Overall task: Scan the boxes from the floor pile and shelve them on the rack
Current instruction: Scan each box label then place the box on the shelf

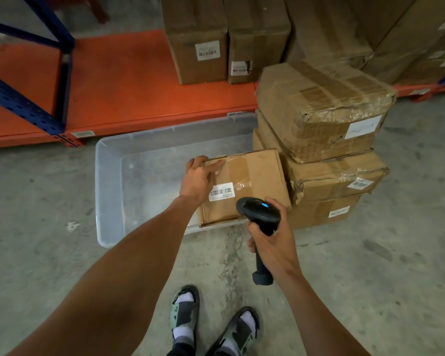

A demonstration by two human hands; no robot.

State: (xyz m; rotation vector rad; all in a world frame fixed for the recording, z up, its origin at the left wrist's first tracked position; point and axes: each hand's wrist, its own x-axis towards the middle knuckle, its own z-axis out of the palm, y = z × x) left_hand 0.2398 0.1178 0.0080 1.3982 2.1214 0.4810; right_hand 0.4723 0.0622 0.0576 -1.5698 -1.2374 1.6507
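The left hand is on the small box, fingers laid over its far left corner and top edge, thumb tucked behind. That looks like a steadying hold, tipping the face with the barcode label up toward the scanner. The box itself sits over the right end of a clear plastic bin, right against the pile of boxes stacked on the concrete floor.

The right hand is wrapped tight round the handle of the black scanner, head aimed down and forward at that label, a blue light showing on top. Whether a finger is on the trigger, I can't tell from here.

Label facing up, scanner just beside it: this reads as the scan step, shelving not yet begun. Beyond the bin, the orange rack shelf has open room left of the two boxes on the shelf, likely where this one goes.
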